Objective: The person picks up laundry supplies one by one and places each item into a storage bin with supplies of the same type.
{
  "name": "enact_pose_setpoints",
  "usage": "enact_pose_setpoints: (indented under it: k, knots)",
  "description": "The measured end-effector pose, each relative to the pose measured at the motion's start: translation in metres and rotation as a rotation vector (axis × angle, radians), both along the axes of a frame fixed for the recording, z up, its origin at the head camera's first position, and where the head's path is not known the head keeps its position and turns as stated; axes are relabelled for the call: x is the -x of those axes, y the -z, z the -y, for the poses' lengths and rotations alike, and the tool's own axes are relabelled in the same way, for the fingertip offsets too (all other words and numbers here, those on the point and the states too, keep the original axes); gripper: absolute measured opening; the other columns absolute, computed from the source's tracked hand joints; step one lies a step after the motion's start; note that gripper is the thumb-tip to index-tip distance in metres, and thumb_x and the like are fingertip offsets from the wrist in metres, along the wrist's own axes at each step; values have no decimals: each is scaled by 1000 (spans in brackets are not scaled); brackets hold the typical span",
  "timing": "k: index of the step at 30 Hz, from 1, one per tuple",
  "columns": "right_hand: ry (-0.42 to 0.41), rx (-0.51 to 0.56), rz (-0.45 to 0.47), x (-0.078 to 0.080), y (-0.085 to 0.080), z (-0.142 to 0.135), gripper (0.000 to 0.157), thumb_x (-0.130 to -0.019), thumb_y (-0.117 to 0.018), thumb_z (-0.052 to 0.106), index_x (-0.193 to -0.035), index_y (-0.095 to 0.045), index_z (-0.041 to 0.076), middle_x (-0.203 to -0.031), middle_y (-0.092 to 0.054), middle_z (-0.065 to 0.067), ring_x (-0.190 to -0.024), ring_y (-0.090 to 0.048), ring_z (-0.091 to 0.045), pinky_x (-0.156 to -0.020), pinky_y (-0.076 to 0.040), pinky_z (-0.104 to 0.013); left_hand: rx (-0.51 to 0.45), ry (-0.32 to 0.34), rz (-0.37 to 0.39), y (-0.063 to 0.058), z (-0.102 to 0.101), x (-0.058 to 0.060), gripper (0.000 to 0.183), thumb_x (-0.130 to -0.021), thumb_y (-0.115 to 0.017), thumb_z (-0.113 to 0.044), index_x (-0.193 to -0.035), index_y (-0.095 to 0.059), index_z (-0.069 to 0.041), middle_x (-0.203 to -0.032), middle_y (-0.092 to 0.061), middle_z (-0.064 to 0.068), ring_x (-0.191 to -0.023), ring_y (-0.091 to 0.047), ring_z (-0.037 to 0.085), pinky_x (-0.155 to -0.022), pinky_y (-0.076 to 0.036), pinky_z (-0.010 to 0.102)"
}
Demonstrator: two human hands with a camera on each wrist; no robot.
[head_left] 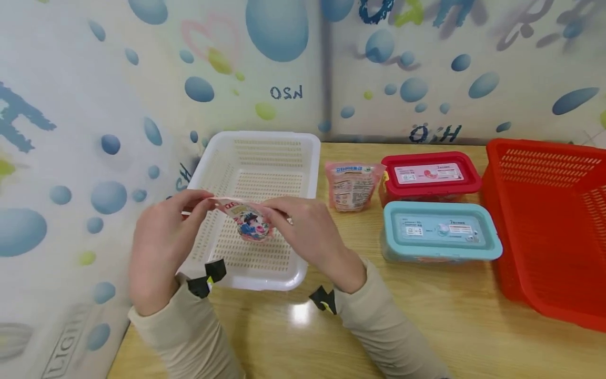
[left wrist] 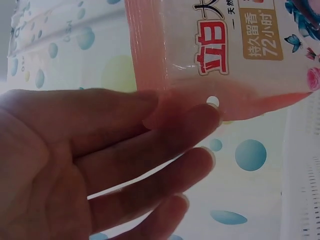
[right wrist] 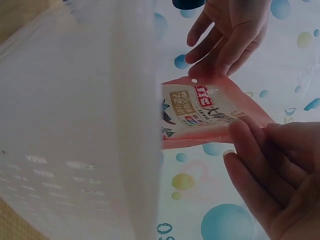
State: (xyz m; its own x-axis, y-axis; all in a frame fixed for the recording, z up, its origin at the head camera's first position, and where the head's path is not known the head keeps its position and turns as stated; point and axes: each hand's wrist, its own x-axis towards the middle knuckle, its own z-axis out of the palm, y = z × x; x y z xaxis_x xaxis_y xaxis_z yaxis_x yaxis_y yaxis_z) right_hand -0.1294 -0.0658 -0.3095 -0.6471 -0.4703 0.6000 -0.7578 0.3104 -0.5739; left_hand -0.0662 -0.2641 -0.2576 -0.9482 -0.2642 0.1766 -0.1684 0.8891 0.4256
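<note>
Over the white basket (head_left: 265, 138), both hands hold a pink printed pouch (head_left: 248, 221) by its top edge. My left hand (head_left: 163, 239) pinches one top corner between thumb and fingers; the left wrist view shows the pouch (left wrist: 220, 65) with a small round hole near that corner. The other end of the edge is pinched by my right hand (head_left: 310, 231). In the right wrist view the pouch (right wrist: 215, 110) spans between the two hands, its lower part hidden behind the basket wall (right wrist: 75, 100).
Right of the white basket stands a similar pink pouch (head_left: 352, 187), back label showing. Beside it are a box with a red lid (head_left: 431, 173) and one with a light blue lid (head_left: 442, 231). A red basket (head_left: 521, 263) stands at the far right. A patterned wall rises behind.
</note>
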Motion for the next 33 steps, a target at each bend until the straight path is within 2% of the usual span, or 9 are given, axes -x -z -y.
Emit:
enact_pose_setpoints:
  k: [5, 9, 15, 19, 27, 33]
  knots:
    - [-26, -4, -13, 1, 2, 0, 16, -86, -59, 21, -95, -69, 12, -87, -67, 5, -71, -57, 2, -61, -42, -15, 25, 12, -38, 3, 0, 1, 24, -92, -44, -23, -103, -65, -19, -90, -65, 1, -63, -50, 19, -52, -32, 31]
    - [-25, -14, -16, 0, 2, 3, 15, -86, -60, 20, -95, -69, 12, -88, -67, 5, -70, -55, 2, -59, -41, -15, 49, 14, -6, 2, 2, 0, 28, -92, -39, -18, -104, -65, -17, -87, -64, 4, -51, -40, 19, -46, -30, 32]
    - [-19, -39, -4, -1, 3, 6, 15, -87, -59, 21, -93, -69, 12, -82, -66, 7, -62, -50, 1, -56, -39, -14, 23, -3, 117, -1, 5, 0, 35, -92, -31, -17, -110, -61, -16, -95, -62, 7, -60, -43, 22, -49, -30, 32]
    - [-17, -50, 6, -2, 4, 7, 15, -87, -58, 21, -92, -69, 13, -79, -65, 7, -60, -49, 3, -55, -38, -13, 5, -20, 162, -1, 5, 1, 35, -92, -30, -17, -107, -62, -16, -96, -62, 5, -66, -44, 23, -52, -31, 32]
    - [-6, -99, 19, -2, 6, 8, 16, -88, -57, 23, -94, -69, 14, -74, -62, 11, -56, -45, 3, -51, -36, -14, 4, -17, 206, 0, 5, 1, 36, -92, -29, -20, -109, -61, -15, -98, -62, 5, -60, -42, 23, -49, -31, 32]
    - [-8, -118, 10, -3, 5, 10, 18, -89, -55, 24, -92, -70, 14, -74, -62, 10, -57, -45, 1, -51, -36, -15, 27, -6, 200, 1, 6, 1, 35, -93, -30, -23, -109, -61, -17, -94, -61, 5, -62, -44, 22, -51, -31, 32]
